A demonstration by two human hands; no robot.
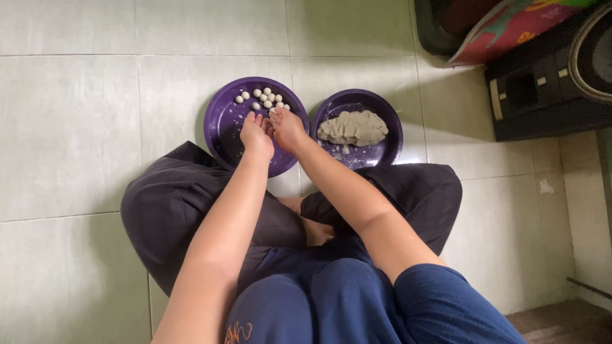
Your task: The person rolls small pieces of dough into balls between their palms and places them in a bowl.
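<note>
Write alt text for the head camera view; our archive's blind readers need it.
A person sitting cross-legged on a pale tiled floor holds both hands, left hand and right hand, together over a purple plate with small white dough balls. Beside it, a second purple plate holds a lump of pale dough.

I count two purple plates on the floor: the left plate (220,124) and the right plate (389,121). On the left one lie about ten small dough balls (262,97), though my fingers may hide one or two more. The right one carries a single lump of dough (352,127). My two hands, left hand (257,136) and right hand (288,129), meet over the left plate.
</note>
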